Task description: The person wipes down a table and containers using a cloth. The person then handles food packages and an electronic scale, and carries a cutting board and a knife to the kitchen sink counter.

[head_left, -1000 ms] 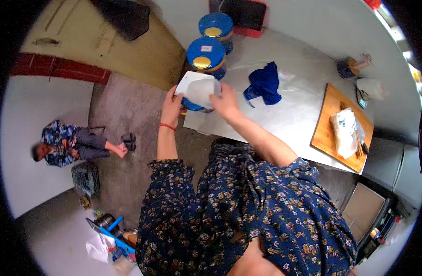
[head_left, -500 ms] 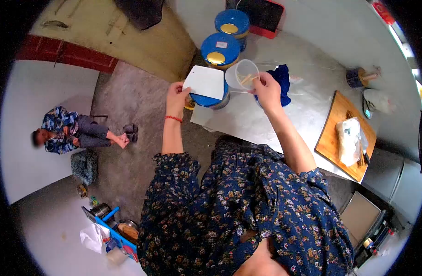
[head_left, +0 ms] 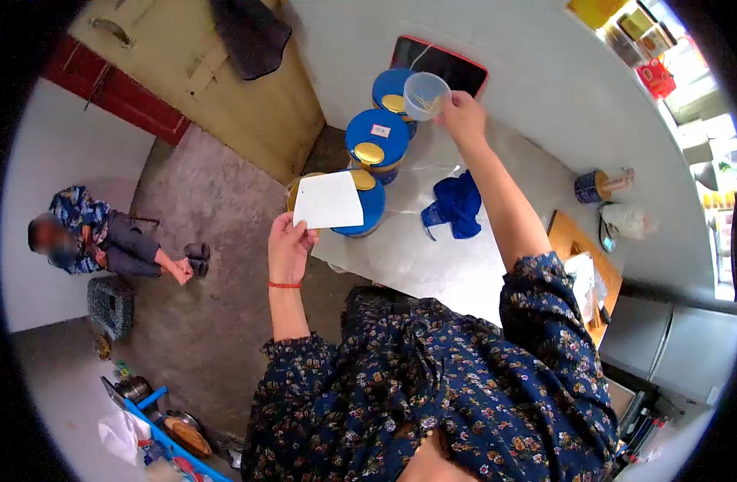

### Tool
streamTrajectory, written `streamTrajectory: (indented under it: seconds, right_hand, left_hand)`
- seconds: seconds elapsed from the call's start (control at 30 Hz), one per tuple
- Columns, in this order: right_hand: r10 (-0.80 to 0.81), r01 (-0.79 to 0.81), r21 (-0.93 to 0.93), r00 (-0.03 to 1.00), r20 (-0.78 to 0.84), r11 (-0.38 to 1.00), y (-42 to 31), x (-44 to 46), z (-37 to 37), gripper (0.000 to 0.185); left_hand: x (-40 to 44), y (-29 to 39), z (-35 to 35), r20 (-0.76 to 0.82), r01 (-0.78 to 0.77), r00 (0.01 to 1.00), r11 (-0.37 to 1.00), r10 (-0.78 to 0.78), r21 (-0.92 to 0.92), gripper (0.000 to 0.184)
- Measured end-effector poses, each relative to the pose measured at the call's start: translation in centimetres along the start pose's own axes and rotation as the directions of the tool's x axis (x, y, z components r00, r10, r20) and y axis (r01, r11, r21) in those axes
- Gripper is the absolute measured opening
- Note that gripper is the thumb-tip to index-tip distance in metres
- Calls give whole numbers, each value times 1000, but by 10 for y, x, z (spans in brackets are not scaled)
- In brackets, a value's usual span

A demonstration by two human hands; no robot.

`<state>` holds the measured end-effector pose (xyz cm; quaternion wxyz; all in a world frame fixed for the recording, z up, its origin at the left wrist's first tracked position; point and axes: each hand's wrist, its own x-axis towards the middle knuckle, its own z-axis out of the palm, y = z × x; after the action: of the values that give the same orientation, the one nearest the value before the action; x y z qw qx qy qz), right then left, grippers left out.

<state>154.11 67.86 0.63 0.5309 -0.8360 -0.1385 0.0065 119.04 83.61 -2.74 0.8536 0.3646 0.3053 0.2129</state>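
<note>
My left hand (head_left: 290,247) is closed on the near edge of a flat white dough scraper (head_left: 328,201). The scraper hangs over part of a blue-lidded tub (head_left: 372,205) at the table's left edge. Up at the back, my right hand (head_left: 465,119) pinches the rim of a clear plastic cup (head_left: 425,90). A few thin pale strips lie inside the cup. Behind it stands another blue-lidded tub (head_left: 390,83), partly covered by the cup. A third tub with a small label on its lid (head_left: 376,135) stands between these two.
On the pale table (head_left: 413,257) lies a bunched blue cloth (head_left: 459,207). A wooden board (head_left: 563,233) holding a plastic bag is at the right. A black screen with a red frame (head_left: 453,68) leans on the wall. Someone in a patterned jacket (head_left: 83,233) sits at the left.
My right hand has carried the cup farther back, over the rear tub. The scraper in my left hand has shifted left and nearer to me. The camera view has tilted upward.
</note>
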Motion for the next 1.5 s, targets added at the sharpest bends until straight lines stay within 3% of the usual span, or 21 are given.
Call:
streamTrajectory:
  seconds: [0.2,0.23,0.37,0.43,0.47,0.53,0.6,0.67,0.73,0.83,0.93,1.1,1.23,1.33,1.37,1.47,1.5]
  right_hand:
    - [-6,11,-263,1000,17,965,17,58,51,34]
    - [52,-25,-330,996,74,944,19,63,54,38]
    - [156,-147,-84,982,110,985,73,89,69,57]
    - [274,-297,74,935,223,952,22,51,35,69]
    - [215,-221,49,971,101,974,27,40,33,63]
    - [93,-112,145,987,128,983,25,5,17,48]
    - [-11,-58,208,949,316,976,12,-41,-4,33]
    - [42,-93,136,938,343,986,-8,-93,-16,24]
    - [92,-238,241,864,495,941,3,-127,-26,24]
    - [208,-373,324,871,445,869,8,-156,-31,23]
    - [327,-396,131,872,365,909,55,-167,-48,27]
    - [459,-499,88,842,282,862,102,-183,-78,27]
    - [367,-374,44,922,125,926,128,-179,-89,27]
    - [172,-167,-110,985,33,980,150,-177,-95,30]
    - [250,-228,-207,964,89,951,157,-173,-100,39]
    - [221,-170,-429,973,70,887,137,-162,-97,47]
    - [201,-118,-432,968,151,894,142,-155,-94,56]
  left_hand:
    - [-24,-3,-9,-41,-58,998,993,54,-99,19]
    - [-27,-2,-10,-55,-61,997,993,56,-99,19]
    - [-33,5,-8,-54,-86,995,993,82,-81,20]
    - [-33,7,-8,-68,-82,995,996,78,-46,24]
    - [-37,7,-3,-80,-67,995,994,60,-84,26]
    - [-35,10,11,-81,-50,996,986,37,-157,29]
    - [-27,8,12,-18,-29,999,986,27,-163,33]
    - [-22,6,21,31,-13,999,987,18,-159,33]
    - [-21,7,34,39,-22,999,992,27,-127,31]
    - [-12,5,43,36,-41,998,992,45,-119,29]
    - [8,8,41,37,-66,997,996,68,-55,28]
    - [61,15,81,16,-73,997,972,71,222,29]
    - [122,6,105,107,4,993,931,-46,365,31]
    - [144,-9,112,15,17,999,801,-32,599,32]
    - [148,-11,110,25,-1,999,765,-20,645,34]
    - [161,-6,107,68,-4,996,714,-61,700,37]
    - [157,-4,107,53,-17,998,716,-27,698,39]
